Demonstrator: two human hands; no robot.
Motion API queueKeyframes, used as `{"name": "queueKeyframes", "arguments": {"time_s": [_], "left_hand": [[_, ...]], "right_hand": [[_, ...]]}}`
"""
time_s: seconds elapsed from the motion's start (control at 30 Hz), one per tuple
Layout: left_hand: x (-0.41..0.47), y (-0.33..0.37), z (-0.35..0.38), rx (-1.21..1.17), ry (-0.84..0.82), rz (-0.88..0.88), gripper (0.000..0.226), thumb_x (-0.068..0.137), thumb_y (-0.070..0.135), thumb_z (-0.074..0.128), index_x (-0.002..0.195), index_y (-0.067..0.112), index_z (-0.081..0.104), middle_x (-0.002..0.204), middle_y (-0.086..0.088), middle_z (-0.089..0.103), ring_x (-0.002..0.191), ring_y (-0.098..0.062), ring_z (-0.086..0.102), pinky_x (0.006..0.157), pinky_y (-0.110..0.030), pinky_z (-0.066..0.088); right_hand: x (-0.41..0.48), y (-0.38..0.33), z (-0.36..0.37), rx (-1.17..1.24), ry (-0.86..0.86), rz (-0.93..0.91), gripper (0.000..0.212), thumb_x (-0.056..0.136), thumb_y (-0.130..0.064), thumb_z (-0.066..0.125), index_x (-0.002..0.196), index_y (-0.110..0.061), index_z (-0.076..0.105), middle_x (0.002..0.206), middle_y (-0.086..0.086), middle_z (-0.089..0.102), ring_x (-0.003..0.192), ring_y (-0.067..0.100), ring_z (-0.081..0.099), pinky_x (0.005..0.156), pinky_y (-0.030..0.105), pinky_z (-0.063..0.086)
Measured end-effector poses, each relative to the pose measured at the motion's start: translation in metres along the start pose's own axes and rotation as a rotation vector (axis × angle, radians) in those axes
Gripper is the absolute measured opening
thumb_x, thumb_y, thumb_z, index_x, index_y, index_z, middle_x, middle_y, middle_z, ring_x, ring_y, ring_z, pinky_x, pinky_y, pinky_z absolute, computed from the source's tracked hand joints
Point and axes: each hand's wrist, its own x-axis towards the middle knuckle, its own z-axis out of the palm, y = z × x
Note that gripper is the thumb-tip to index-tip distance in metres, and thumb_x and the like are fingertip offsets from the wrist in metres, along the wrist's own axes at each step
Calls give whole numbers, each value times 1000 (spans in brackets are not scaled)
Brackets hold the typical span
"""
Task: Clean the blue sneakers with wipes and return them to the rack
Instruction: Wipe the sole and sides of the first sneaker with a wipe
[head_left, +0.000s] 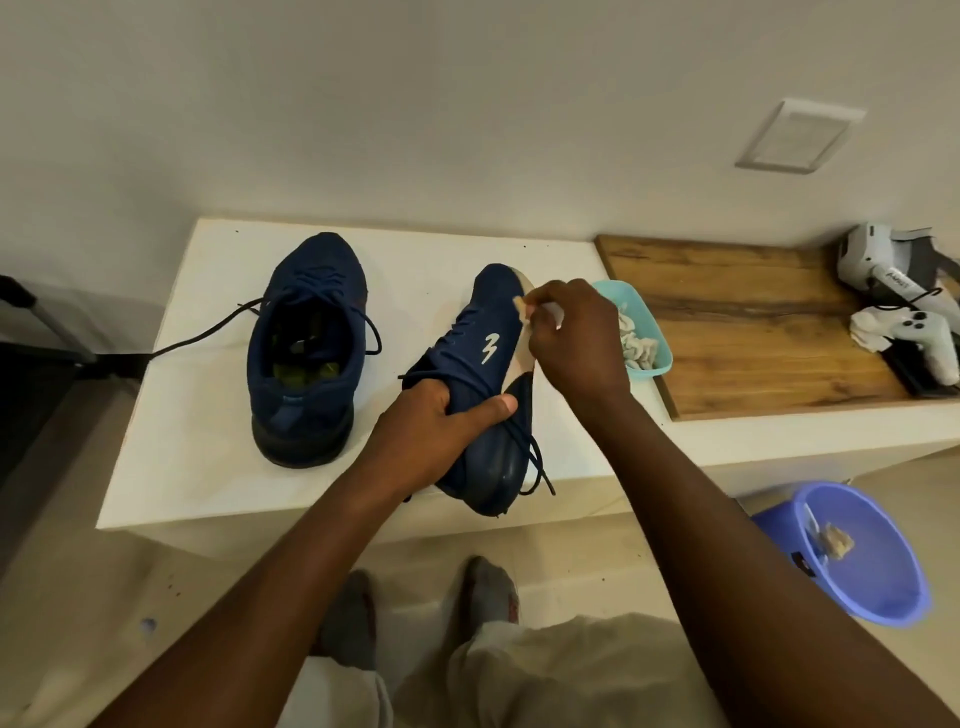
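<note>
A white table (208, 415) carries both blue sneakers. The first sneaker (306, 353) stands upright on the table's left half. Its long axis runs from the near edge toward the wall, toe away from the person, and one lace trails off the left edge.

The second sneaker (478, 364) is at the table's right half, tipped on its side so the pale sole (522, 358) faces right. Its toe also points toward the wall, and its heel hangs over the near edge. The left hand (436, 421) grips it at the middle, with the thumb flat along the upper and the fingers curled out of sight at the opening. The right hand (576, 338) pinches a wipe (521, 307) in bunched fingertips against the sole edge near the toe.

A teal tub (655, 332) of wipes sits at the table's right end. A wooden board (753, 322) lies further right. A blue bucket (857, 571) stands on the floor below the table's right corner.
</note>
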Motion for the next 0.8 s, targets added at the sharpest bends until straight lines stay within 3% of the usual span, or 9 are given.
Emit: {"name": "queueKeyframes", "arguments": {"time_s": [0.13,0.27,0.37,0.6,0.73,0.8], "left_hand": [[1,2,3,78,14,30,67,72,79,65,88,14,69,79,3,72,76,-15,70,80,-48,59],[1,2,5,109,31,41,70,67,84,59,80,15,68,70,4,70,70,-17,69,78,-49,58],[2,4,6,114,22,45,73,65,86,57,80,16,68,70,4,70,70,-17,69,79,-50,57],[0,11,8,162,28,77,53,80,68,68,76,16,61,73,4,67,75,-19,67,86,-52,55],[0,8,12,164,56,76,56,82,68,68,72,14,56,70,2,65,73,-22,65,89,-54,53],[2,6,12,166,65,73,55,82,70,66,76,15,61,74,4,67,75,-19,66,90,-53,52]], "right_hand": [[17,-1,13,45,26,77,19,88,-13,55,99,-16,70,100,5,67,88,17,61,70,23,44],[-20,3,11,151,37,95,15,94,-14,57,100,-15,70,99,-2,67,87,6,58,68,1,36],[-39,5,8,265,18,151,13,93,-15,61,100,-16,72,101,-6,70,89,-2,61,70,-2,38],[63,-3,25,219,29,254,14,88,-13,62,88,-13,76,87,2,74,67,6,61,60,13,44],[94,5,37,122,-43,259,13,87,-8,63,88,-6,76,90,7,74,82,18,67,71,20,46],[89,9,36,134,-49,272,16,89,-9,60,91,-9,76,94,5,73,82,15,65,75,21,47]]}}
